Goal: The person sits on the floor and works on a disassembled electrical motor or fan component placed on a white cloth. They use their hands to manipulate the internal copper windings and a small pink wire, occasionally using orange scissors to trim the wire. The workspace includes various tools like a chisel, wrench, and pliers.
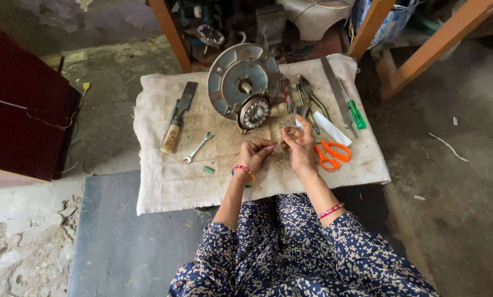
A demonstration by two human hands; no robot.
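My left hand (256, 154) and my right hand (298, 147) are close together over a dirty white cloth (164, 181), fingertips pinched toward each other on something too small and thin to make out. Just beyond them stands a round grey metal motor housing (236, 82) with a small wound stator (254, 112) leaning against its front. Orange-handled scissors (331, 152) lie right beside my right hand.
On the cloth lie a wooden-handled chisel (176, 120), a small spanner (197, 147), a green bit (208, 170), pliers (312, 99), a green screwdriver (354, 111), a flat metal file (337, 96) and a white strip (332, 128). Wooden legs (431, 47) stand behind.
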